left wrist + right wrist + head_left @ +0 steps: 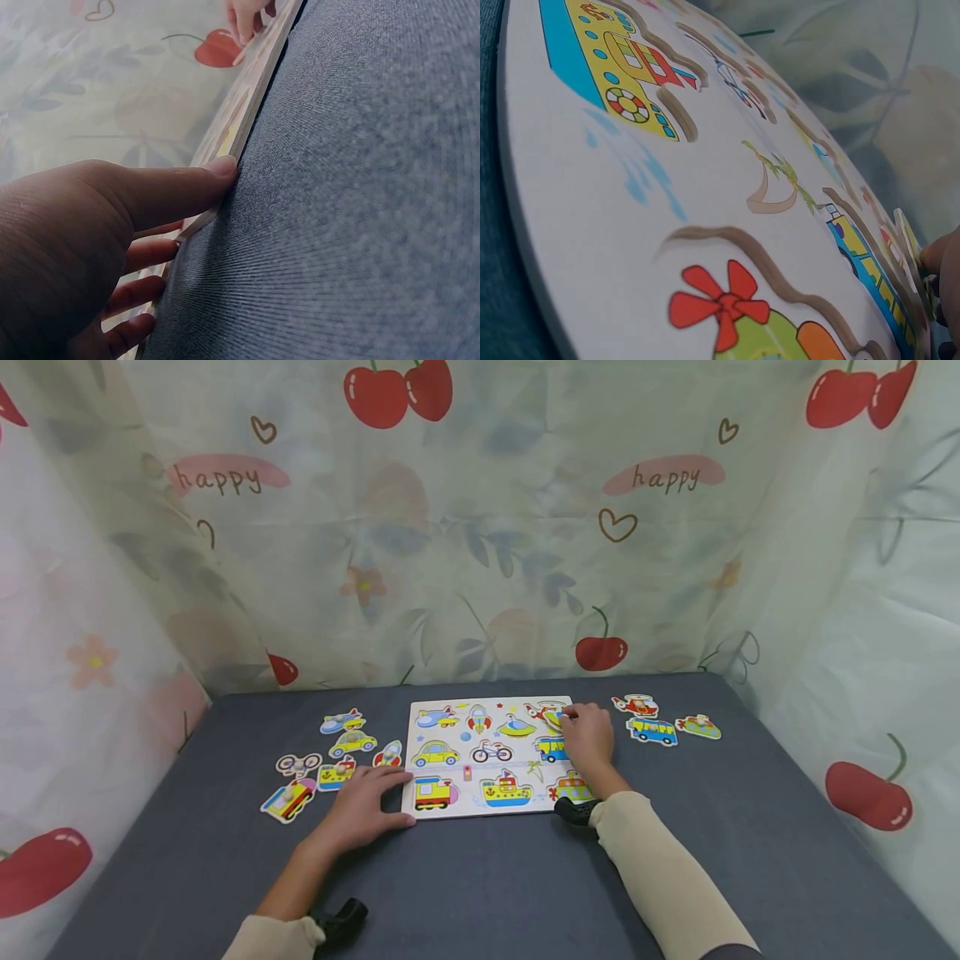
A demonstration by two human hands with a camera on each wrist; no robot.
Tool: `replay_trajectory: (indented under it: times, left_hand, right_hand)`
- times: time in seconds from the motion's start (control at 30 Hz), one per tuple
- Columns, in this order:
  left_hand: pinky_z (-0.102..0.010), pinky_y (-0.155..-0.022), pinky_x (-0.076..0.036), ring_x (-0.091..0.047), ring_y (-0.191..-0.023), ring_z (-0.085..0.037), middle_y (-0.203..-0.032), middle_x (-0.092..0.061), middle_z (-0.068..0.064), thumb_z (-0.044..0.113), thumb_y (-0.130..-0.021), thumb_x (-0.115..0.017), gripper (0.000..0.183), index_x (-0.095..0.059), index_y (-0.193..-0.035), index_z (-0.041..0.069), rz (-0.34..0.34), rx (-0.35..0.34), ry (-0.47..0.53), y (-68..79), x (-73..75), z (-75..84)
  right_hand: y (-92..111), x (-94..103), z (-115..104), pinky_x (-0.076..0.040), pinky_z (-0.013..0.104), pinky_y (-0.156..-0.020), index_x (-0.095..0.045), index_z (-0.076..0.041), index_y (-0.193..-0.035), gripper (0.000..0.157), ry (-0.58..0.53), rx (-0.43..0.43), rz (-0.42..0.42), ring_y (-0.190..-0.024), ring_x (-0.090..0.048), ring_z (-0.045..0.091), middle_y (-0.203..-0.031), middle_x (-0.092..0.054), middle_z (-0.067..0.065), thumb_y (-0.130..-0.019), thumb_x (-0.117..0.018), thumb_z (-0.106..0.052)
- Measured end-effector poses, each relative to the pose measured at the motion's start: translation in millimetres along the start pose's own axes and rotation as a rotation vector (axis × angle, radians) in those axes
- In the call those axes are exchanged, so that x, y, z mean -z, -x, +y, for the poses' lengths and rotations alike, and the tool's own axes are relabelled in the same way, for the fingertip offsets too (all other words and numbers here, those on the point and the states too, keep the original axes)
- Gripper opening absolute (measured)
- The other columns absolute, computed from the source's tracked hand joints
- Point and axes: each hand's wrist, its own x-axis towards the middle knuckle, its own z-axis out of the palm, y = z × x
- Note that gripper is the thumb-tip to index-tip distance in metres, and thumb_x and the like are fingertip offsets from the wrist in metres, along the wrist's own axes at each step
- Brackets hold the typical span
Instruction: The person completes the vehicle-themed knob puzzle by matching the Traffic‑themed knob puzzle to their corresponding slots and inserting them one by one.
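Note:
A white wooden puzzle board printed with vehicles lies on the dark cloth. My left hand rests at its front-left corner, the thumb along the front edge and the other fingers by the left side. Over the helicopter picture at the board's back right, my right hand pinches a yellow-green puzzle piece, tilted up from the board. In the right wrist view, that piece shows nearly edge-on beyond the bus picture; the fingers hide part of it.
Left of the board lie loose pieces: plane, car, rocket, bicycle, ship and train. On the right are a helicopter, bus and submarine. Patterned curtains surround the table.

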Motion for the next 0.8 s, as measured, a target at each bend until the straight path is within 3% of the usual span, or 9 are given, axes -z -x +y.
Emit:
replay_trajectory:
  times: [0.5,0.8]
  left_hand:
    - [-0.051,-0.097,-0.036,-0.043,-0.118,-0.029,-0.137,-0.054,-0.006,0.041,-0.075,-0.082,0.067,-0.061,-0.133,0.016,-0.004,0.016,-0.008,0.4,2.2,0.3]
    - [-0.052,-0.097,-0.036,-0.043,-0.119,-0.029,-0.135,-0.055,-0.006,0.04,-0.075,-0.082,0.066,-0.061,-0.133,0.017,-0.005,0.014,-0.002,0.9,1.4,0.5]
  right_hand:
    - [3.4,-9.1,-11.0,-0.041,0.044,-0.083,-0.074,-0.008,-0.11,0.021,0.01,0.039,-0.038,-0.094,-0.052,0.028,-0.101,-0.063,0.009,-0.093,-0.065,-0.018]
    - [7.5,-12.4,-18.6,-0.039,0.047,-0.09,-0.074,-0.009,-0.11,0.021,0.051,0.086,-0.073,-0.099,-0.052,0.03,-0.104,-0.064,0.01,-0.093,-0.065,-0.017]
